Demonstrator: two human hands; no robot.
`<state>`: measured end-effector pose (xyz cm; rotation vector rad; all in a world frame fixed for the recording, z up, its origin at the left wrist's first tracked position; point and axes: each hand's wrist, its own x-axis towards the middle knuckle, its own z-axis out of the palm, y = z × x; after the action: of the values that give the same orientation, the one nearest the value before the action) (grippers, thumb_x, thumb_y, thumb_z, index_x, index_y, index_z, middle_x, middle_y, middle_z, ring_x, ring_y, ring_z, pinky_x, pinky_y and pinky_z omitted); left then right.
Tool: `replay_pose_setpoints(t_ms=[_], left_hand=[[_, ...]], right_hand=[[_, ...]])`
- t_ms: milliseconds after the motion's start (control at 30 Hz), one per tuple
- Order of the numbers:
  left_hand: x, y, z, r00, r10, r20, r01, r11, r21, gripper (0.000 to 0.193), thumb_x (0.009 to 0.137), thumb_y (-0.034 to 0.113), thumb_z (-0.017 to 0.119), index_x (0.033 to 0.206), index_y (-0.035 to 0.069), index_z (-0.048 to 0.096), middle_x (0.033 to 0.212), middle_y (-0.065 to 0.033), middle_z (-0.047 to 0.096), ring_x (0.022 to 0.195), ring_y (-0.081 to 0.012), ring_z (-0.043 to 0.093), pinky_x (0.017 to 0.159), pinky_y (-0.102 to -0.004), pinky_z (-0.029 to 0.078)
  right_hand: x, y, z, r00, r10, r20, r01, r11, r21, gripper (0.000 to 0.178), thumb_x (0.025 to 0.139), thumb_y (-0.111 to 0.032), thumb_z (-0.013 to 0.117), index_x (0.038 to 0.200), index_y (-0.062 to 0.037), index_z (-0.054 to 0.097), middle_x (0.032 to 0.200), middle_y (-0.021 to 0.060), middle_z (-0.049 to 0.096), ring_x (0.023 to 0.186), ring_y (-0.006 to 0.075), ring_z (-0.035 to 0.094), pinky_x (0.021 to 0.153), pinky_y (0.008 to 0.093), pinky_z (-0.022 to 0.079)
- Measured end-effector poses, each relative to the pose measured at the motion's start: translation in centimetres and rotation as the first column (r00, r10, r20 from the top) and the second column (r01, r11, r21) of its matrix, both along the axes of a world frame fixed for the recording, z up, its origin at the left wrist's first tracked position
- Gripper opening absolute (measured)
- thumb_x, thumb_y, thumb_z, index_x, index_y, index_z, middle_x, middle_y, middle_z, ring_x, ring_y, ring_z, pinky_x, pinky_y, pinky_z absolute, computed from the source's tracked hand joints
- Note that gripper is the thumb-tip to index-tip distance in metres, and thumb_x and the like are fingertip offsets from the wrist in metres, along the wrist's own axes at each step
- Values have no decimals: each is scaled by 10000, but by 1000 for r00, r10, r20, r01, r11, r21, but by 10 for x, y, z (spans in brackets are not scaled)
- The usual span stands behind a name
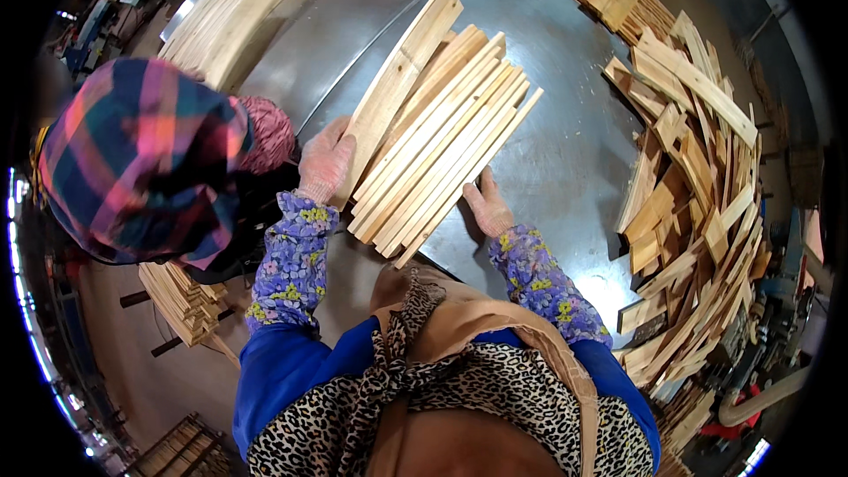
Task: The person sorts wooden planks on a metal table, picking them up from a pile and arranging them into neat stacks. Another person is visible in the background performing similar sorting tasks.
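A bundle of narrow light wood strips (pixel 450 141) lies side by side on the metal table in front of me, their near ends uneven. Along its left side a wider wooden board (pixel 402 71) leans at an angle, its far end reaching beyond the strips. My left hand (pixel 327 159), in a pale glove, is closed on the near part of this board's outer edge. Beside the rightmost strip is my right hand (pixel 488 205), also gloved, with thumb and forefinger apart. Its thumb tip is close to or touching that strip; the other fingers are partly hidden.
The grey metal table (pixel 556 141) has a seam. A person in a plaid head covering (pixel 150 159) is close at my left. Beyond stands a stack of boards (pixel 234 18). Wood offcuts (pixel 698 185) pile along the right edge. More stacked wood (pixel 181 300) sits low at left.
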<state>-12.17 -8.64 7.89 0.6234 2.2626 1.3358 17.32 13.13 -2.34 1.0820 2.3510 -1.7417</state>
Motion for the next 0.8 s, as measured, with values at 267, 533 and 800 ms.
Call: replay_pose_setpoints(t_ms=[267,533,800], left_hand=[[-99,-42,-41,998,-44,41,42,998,55,497,990,155,601,1437,-57,651,1331,-169,752,1253,-257,684,1122,-330,483],[-118,-22,-51,838,-361,-409,-6,744,-668,800,953,492,680,1627,114,473,1529,-202,609,1407,-338,583,1159,-460,462],[-96,11,-41,896,-211,-391,-222,549,-805,751,897,437,744,1571,204,507,1300,-132,674,1282,-362,623,1068,-504,495]], right_hand=[[-4,3,9,997,49,-60,-48,999,24,964,1047,-617,547,1742,-57,182,1653,364,418,1554,505,400,1278,502,333],[7,4,-3,997,78,-28,-74,989,124,967,1047,-686,542,1714,-42,272,1644,347,443,1541,484,427,1265,485,352],[38,-6,17,972,145,183,-165,982,97,855,1007,-537,645,1700,-122,365,1613,293,476,1491,471,490,1231,488,411]])
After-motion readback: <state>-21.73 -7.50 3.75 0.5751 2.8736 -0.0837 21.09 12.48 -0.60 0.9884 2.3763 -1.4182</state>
